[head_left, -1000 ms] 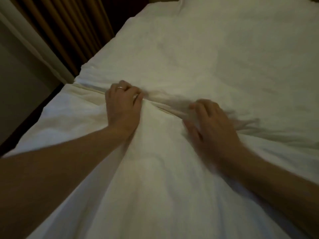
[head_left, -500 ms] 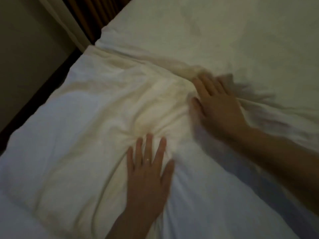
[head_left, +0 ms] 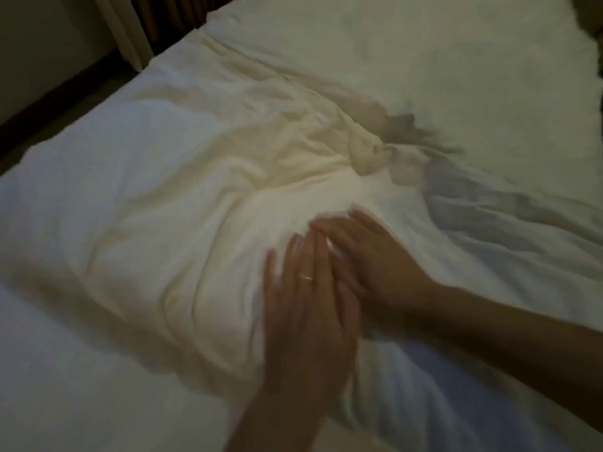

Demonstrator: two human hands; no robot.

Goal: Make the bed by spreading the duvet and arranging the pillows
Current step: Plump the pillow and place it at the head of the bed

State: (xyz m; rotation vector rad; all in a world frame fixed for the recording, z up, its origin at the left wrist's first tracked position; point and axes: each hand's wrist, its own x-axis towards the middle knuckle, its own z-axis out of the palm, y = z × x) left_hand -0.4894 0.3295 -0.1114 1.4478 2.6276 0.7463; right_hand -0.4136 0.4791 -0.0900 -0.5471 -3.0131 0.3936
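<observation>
The duvet (head_left: 202, 197) was being smoothed: the left hand (head_left: 303, 308) and right hand (head_left: 375, 265) were pressed flat, fingers straight, gripping nothing. The bunched ridge (head_left: 365, 154) probably needed flattening next.

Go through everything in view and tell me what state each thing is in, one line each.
White fabric duvet: spread over the bed, creased and bunched mid-bed.
Left hand: fingers straight, flat on the duvet, ring on one finger.
Right hand: fingers straight, flat on the duvet, against the left hand.

Curtain (head_left: 169, 17) beside dark floor (head_left: 49, 99)
</observation>
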